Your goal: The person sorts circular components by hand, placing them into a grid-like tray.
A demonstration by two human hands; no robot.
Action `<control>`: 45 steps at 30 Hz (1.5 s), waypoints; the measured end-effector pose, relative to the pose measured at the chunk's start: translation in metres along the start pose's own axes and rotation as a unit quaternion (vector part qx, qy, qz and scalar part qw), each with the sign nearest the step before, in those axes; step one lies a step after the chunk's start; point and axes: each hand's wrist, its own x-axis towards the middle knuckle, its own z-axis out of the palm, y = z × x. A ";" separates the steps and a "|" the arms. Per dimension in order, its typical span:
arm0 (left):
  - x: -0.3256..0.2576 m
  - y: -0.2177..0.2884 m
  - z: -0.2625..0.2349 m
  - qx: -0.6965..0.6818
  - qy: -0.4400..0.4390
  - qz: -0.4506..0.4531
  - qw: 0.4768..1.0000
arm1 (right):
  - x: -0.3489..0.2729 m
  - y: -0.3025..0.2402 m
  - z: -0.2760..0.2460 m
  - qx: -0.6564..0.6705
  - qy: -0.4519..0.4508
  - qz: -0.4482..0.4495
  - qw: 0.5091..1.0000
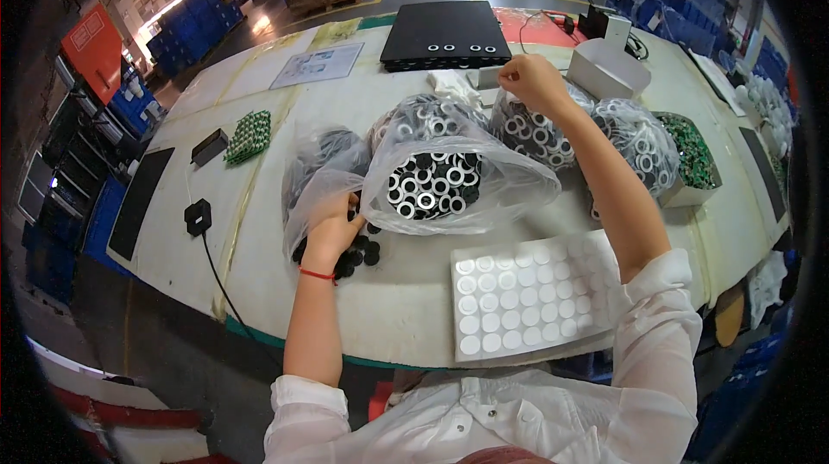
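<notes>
The left hand (332, 224) grips the near edge of a clear plastic bag (449, 175) of black-and-white rings; the right hand (531, 80) pinches its far end. The bag stretches near-left to far-right between them, mouth toward the left hand.

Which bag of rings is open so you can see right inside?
The middle bag, lying on its side with its mouth wide open toward the person. The left hand touches its edge. The two bags at the right are bunched shut.
</notes>
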 end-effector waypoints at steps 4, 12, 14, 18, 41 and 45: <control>0.000 -0.006 0.007 -0.014 0.007 0.004 1.000 | -0.002 0.001 -0.003 0.006 0.013 -0.005 1.000; 0.001 -0.001 0.001 -0.025 -0.017 -0.023 0.999 | -0.001 0.010 -0.017 0.119 0.014 0.019 0.993; 0.002 -0.002 -0.002 -0.031 -0.020 -0.024 0.999 | -0.002 0.009 -0.021 0.120 0.027 0.010 0.992; -0.001 -0.003 -0.004 -0.064 -0.024 -0.054 0.996 | -0.005 -0.006 -0.032 0.115 0.021 0.046 0.992; 0.002 -0.001 -0.001 -0.041 -0.017 -0.044 0.998 | 0.019 -0.029 0.056 0.278 -0.208 0.266 0.900; 0.003 0.000 -0.003 -0.045 -0.027 -0.040 0.998 | 0.026 -0.018 0.070 0.329 -0.207 0.233 0.892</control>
